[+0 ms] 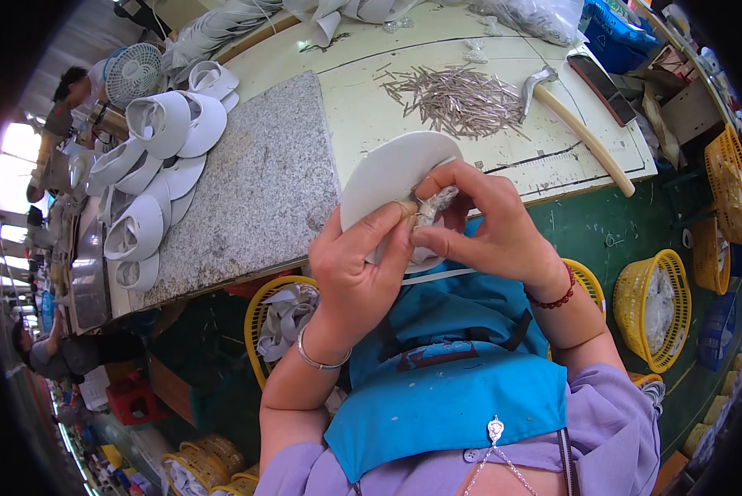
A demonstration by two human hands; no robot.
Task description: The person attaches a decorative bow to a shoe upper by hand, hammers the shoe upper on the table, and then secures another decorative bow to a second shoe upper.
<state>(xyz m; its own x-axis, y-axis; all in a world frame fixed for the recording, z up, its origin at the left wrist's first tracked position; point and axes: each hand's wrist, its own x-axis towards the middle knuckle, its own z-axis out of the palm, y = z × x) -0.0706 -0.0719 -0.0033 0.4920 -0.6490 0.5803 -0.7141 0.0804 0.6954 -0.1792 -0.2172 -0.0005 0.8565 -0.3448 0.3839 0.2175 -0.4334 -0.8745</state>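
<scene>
A white visor-shaped piece (392, 169) with a smooth, broad curved face is held upright over the table's front edge. My left hand (363, 256) is closed on it, thumb and forefinger pinched together at its inner edge. My right hand (487, 219) is closed too, its thumb and fingers bent around a small crumpled whitish bit (435, 205) that looks glittery. The fingertips of both hands almost meet there, and they hide the exact grip. Beyond the white piece lies a heap of thin metal pins (462, 101). A hammer (582, 128) with a wooden handle rests to its right.
A speckled grey stone slab (255, 165) covers the table's left part. Several similar white visor-shaped pieces (158, 124) are stacked along its left side. A dark phone (602, 89) lies at the right edge. Yellow baskets (654, 310) stand below. Other people (53, 351) are at far left.
</scene>
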